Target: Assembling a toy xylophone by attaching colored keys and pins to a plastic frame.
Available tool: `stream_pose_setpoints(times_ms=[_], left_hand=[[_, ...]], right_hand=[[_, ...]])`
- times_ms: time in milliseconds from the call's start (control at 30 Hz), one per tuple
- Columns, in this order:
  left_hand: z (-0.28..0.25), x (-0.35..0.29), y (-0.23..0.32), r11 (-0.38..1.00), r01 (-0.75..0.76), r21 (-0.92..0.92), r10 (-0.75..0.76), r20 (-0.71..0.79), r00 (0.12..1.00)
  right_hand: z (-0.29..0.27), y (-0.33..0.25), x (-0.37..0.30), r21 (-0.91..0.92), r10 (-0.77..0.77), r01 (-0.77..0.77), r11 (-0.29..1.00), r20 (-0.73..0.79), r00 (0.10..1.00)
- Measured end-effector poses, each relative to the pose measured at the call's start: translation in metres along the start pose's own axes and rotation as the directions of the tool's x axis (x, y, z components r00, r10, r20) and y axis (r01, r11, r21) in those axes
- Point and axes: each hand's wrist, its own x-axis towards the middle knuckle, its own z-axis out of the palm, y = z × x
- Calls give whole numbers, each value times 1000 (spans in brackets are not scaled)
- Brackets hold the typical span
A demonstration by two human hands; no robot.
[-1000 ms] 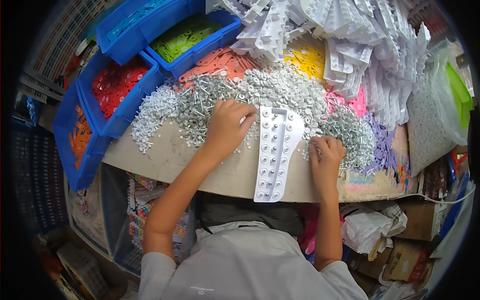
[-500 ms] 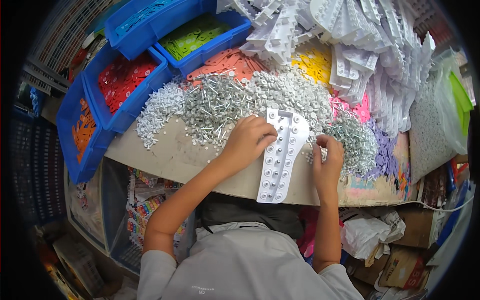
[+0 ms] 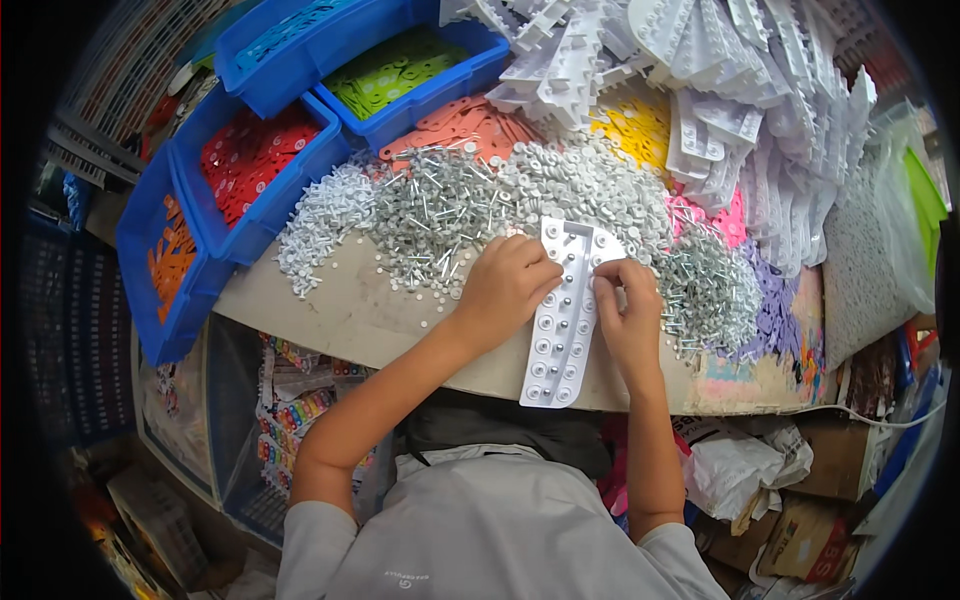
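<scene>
A long white plastic piece (image 3: 553, 345) with a rounded, wider far end lies at the table's front edge. Two rows of round sockets run along its sides, and metal pins stand in its middle channel. My left hand (image 3: 503, 295) bends over its left edge, fingertips pinched together above the left row. On the other side, my right hand (image 3: 632, 305) is closed in a pinch at the right row, near the wide end. Whatever is between the fingertips of either hand is hidden or too small to make out.
Behind lie heaps of metal pins (image 3: 430, 215), small white caps (image 3: 590, 195) and more pins (image 3: 705, 290). Blue bins (image 3: 240, 235) with coloured plastic pieces stand at the left. Stacked white plastic pieces (image 3: 700, 50) rise at the far right, near purple pieces (image 3: 768, 310).
My right hand has moved left, from beside the white piece onto its right row. The left hand stays at the left edge. The whole view has shifted slightly.
</scene>
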Motion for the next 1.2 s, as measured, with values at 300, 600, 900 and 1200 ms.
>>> stream_pose_setpoints(times_ms=[300,600,900,1200], left_hand=[[-33,17,-24,985,144,96,-124,-195,973],[-9,30,-40,977,-10,214,20,-41,999],[-13,30,-35,972,7,235,-7,-3,1000],[-34,13,-2,997,72,-9,-73,-35,997]], right_hand=[[3,7,-4,-140,-230,228,964,4,973],[-26,4,-21,-107,-20,4,994,-150,989],[-32,25,-39,-289,-37,21,957,-50,998],[0,37,-13,-266,-50,13,964,-131,990]])
